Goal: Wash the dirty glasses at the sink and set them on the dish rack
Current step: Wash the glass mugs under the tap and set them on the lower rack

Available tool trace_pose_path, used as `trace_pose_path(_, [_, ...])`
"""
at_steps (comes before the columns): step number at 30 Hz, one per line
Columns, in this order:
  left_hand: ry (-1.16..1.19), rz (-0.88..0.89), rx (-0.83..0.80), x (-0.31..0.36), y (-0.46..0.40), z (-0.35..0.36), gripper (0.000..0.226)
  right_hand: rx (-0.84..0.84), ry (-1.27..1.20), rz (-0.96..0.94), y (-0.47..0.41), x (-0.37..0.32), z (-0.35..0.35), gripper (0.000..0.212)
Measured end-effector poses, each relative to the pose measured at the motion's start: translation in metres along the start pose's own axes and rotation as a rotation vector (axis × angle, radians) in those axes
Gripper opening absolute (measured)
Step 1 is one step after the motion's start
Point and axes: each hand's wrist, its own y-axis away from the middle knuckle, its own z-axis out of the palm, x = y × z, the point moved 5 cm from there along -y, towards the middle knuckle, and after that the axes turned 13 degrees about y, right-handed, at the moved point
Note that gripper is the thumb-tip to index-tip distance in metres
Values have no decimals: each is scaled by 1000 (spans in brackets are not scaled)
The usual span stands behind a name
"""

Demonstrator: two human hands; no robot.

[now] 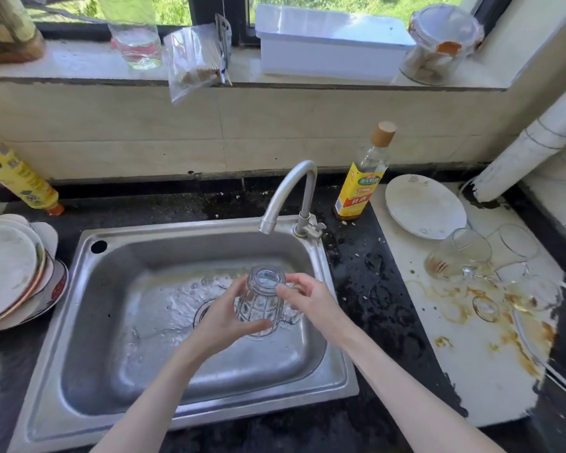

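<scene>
While the left hand (224, 317) grips the patterned glass (261, 302) over the sink (89, 325), below the faucet (288, 194), the right hand (307, 297) pinches its side: washing, apparently. Next, probably racking it; dirty glasses (458, 253) wait far right.

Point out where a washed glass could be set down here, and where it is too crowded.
Bare dark counter lies between the steel sink and the stained white board; the board's near end is also open. Crowded: tipped dirty glasses on the board's far end, stacked plates left of the sink.
</scene>
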Motion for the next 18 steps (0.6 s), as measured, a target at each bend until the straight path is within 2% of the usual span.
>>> trace_pose_path(3, [-13, 7, -63, 11, 2, 13, 75, 69, -26, 17, 12, -1, -6, 32])
trace_pose_path(7, [-160, 122, -117, 44, 15, 30, 70, 200, -57, -1, 40, 1, -18, 50])
trace_pose_path(10, [-298, 215, -169, 55, 39, 50, 72, 257, -89, -15, 79, 13, -23, 35])
trace_pose_path(11, [-370, 218, -195, 53, 51, 59, 77, 287, -106, -15, 96, 20, -25, 30])
trace_pose_path(14, [-615, 295, -260, 42, 85, 89, 101, 400, -163, 14, 155, 48, -32, 34])
trace_pose_path(18, [-812, 445, -310, 50, 126, 135, 106, 572, -235, 42, 246, 89, -38, 29])
